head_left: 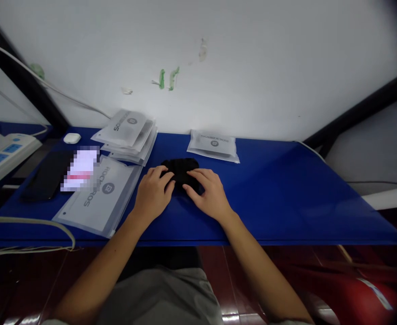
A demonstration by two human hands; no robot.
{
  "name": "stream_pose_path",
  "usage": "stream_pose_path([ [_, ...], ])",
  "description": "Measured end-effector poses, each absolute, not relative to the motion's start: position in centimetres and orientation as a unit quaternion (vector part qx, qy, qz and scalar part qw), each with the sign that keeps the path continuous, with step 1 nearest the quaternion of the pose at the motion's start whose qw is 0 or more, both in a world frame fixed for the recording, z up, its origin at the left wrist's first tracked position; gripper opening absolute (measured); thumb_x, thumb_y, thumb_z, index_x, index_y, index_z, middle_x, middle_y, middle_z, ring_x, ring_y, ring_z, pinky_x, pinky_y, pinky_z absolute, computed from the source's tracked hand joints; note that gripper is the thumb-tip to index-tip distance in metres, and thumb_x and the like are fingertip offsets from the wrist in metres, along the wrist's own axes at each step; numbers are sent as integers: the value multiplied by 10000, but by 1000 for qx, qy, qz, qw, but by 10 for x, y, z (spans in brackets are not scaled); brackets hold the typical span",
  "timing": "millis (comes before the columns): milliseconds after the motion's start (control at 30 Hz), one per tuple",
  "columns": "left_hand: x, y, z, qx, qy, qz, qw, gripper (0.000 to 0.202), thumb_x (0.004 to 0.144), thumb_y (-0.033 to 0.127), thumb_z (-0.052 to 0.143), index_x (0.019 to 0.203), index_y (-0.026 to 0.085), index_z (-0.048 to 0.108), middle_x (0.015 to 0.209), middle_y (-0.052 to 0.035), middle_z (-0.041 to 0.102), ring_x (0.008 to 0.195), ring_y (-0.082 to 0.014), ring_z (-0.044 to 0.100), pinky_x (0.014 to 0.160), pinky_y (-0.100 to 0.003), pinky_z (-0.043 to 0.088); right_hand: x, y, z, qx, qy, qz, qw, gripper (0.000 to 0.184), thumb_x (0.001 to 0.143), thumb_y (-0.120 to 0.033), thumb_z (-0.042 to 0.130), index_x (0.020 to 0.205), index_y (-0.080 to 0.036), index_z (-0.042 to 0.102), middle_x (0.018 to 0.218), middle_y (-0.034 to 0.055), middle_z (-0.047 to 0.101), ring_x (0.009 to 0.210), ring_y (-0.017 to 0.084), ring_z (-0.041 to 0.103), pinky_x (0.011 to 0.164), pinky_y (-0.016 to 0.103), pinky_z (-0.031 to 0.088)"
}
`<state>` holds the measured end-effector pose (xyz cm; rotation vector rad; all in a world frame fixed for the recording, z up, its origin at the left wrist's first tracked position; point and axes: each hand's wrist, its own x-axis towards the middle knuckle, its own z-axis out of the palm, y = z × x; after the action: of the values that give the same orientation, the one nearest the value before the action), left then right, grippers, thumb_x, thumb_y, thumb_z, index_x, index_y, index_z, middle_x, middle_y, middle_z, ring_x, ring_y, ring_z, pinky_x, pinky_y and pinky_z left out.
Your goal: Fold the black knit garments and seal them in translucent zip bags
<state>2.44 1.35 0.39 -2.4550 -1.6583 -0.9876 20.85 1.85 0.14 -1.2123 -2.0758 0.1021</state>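
A small, dark, soft-looking black fabric bundle [181,174] lies on the blue table in front of me; its exact kind is too dark to make out. My left hand [154,189] is at its left side, with bent fingers and thumb gripping the edge. On the right side my right hand [209,192] holds it too, fingers over the top and thumb at the near edge. Just behind the bundle, a filled frosted ROCKBROS zip bag [214,145] rests by the wall. Left of my left hand lies a flat ROCKBROS zip bag [99,194].
A stack of ROCKBROS bags [126,131] leans at the back left. Farther left are a black phone [46,176], a lit screen [80,169], a white earbud case [71,138] and a power strip [11,155]. A cable [29,220] crosses the table's left front edge [93,243].
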Motion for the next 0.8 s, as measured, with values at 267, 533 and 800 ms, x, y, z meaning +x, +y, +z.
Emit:
stream_pose_path([
  [267, 25, 8, 12, -777, -568, -272, 11, 237, 906, 183, 462, 1047, 188, 653, 1053, -68, 662, 990, -228, 594, 854, -357, 495, 211, 21, 2, -499, -798, 31, 337, 236, 840, -172, 499, 1002, -219, 665, 985, 70, 698, 909, 241, 612, 805, 404, 458],
  [533, 14, 9, 19, -711, -655, -258, -3, 251, 916, 174, 398, 1023, 167, 624, 983, -87, 679, 905, -238, 633, 750, -344, 486, 218, 17, 14, -544, -774, -53, 320, 265, 878, -169, 447, 1031, -185, 663, 1013, 96, 699, 912, 258, 620, 778, 396, 455],
  [800, 22, -5, 31, -728, -644, -227, -64, 418, 857, 481, 554, 1111, 151, 588, 1036, -107, 678, 959, -269, 634, 762, -354, 501, 216, 8, 15, -552, -776, -16, 306, 233, 890, -212, 470, 1015, -203, 666, 948, 81, 705, 864, 246, 643, 741, 380, 484],
])
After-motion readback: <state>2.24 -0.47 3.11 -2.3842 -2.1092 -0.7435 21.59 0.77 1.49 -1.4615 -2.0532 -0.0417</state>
